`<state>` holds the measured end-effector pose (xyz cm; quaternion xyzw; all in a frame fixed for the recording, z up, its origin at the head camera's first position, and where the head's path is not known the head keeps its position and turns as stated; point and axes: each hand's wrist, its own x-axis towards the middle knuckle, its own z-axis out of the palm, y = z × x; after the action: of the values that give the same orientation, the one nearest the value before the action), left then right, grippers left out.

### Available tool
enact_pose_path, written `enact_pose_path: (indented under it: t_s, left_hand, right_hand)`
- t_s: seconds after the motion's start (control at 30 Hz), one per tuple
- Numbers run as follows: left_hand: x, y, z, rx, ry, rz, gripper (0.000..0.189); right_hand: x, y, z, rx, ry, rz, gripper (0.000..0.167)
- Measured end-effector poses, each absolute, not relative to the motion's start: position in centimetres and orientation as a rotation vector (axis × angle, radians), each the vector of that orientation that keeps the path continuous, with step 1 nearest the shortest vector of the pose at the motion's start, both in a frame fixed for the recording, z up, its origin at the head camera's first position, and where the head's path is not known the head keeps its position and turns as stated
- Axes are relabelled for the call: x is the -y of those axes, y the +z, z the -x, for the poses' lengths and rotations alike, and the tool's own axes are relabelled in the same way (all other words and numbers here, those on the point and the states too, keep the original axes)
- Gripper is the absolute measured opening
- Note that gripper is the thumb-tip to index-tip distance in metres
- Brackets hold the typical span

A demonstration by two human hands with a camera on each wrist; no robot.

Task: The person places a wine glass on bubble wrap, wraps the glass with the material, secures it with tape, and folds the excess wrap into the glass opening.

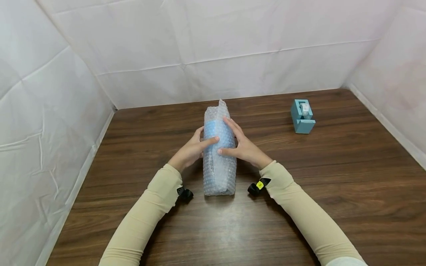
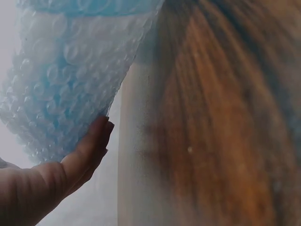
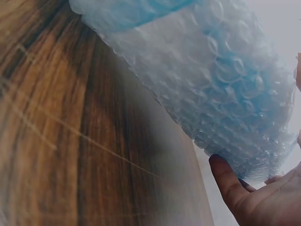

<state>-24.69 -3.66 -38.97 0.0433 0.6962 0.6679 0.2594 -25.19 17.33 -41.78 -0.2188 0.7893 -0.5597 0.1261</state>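
Observation:
A roll of clear bubble wrap (image 1: 219, 173) lies lengthwise on the table, wound around something light blue and white that shows through the bubbles. One end of the wrap sticks up in a loose flap at the far end. My left hand (image 1: 193, 149) grips the roll from the left side, thumb on top. From the right, my right hand (image 1: 244, 146) holds it with thumb and fingers spread over the upper surface. In both wrist views the fingertips touch the bubbled side of the roll (image 2: 70, 70). What exactly is inside cannot be told.
A blue tape dispenser (image 1: 302, 116) with a roll of clear tape stands at the back right of the dark wood table (image 1: 349, 177). White sheeting (image 1: 233, 44) hangs behind the table and along both sides.

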Motion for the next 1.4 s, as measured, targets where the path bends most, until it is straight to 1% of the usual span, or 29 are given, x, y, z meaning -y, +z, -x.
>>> enact_pose_path:
  t_s: [0.4,0.5,0.67,0.77,0.87,0.97,1.13,1.23,1.4]
  left_hand:
    - [3.3,-39.3,24.5,-1.897,1.789,-0.126,0.091]
    - [3.1,-39.3,24.5,-1.89,1.792,-0.126,0.091]
    - [2.5,-39.1,24.2,-1.89,1.789,-0.13,0.09]
    - [2.1,-38.9,24.1,-1.896,1.784,-0.122,0.09]
    - [1.6,-38.8,23.9,-1.894,1.787,-0.11,0.09]
    - [0.8,-38.6,23.7,-1.89,1.779,-0.124,0.09]
    - [-1.0,-38.1,23.0,-1.886,1.739,-0.174,0.09]
    - [-2.2,-37.9,22.6,-1.884,1.718,-0.179,0.089]
    - [-4.2,-38.0,22.1,-1.875,1.69,-0.184,0.089]
  right_hand:
    - [-17.7,-41.2,24.4,-2.332,-1.571,0.658,0.095]
    - [-18.3,-41.2,24.5,-2.358,-1.551,0.678,0.087]
    - [-19.5,-40.8,25.0,-2.384,-1.57,0.665,0.067]
    - [-20.4,-40.4,25.2,-2.371,-1.625,0.58,0.059]
    - [-21.7,-40.0,25.7,-2.411,-1.657,0.464,0.057]
    - [-23.7,-39.4,26.1,-2.543,-1.607,0.318,0.06]
    - [-28.4,-38.5,26.6,-2.75,-1.462,0.051,0.068]
    - [-31.2,-38.1,26.9,-2.824,-1.398,-0.066,0.068]
    - [-35.2,-38.1,27.2,-2.946,-1.321,-0.254,0.065]
